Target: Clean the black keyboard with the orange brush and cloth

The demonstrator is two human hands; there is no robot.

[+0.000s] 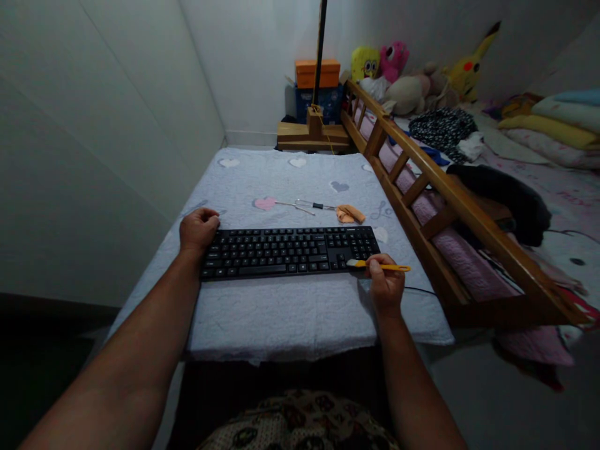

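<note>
- Keyboard (281, 253): black, full-size, lying flat on the counter (281, 319), long side running left to right. Keys bear pale legends; the number block occupies the right end. From where I stand, the mark at the upper right is too small to read.
- Brush (395, 268): yellow handle, pale bristles, positioned at the keyboard's near edge beside the arrow keys.
- Right-hand grip (387, 284): closed around the brush handle.
- Left-hand grip (199, 230): fingers curled, placed at the keyboard's far left corner. I cannot tell whether it has hold of the edge.
- Counter surface: covered by a pale blue quilted cover with a heart pattern.
- Beyond the keyboard: a thin wire tool (317, 205) with a dark sleeve, just beside a crumpled orange cloth (350, 213).
- Right side: a wooden bed rail (422, 165); plush toys (405, 94) and bedding lie behind it.
- Far end: an orange box (317, 73) on a blue box (330, 103), behind a dark upright pole (320, 50).
</note>
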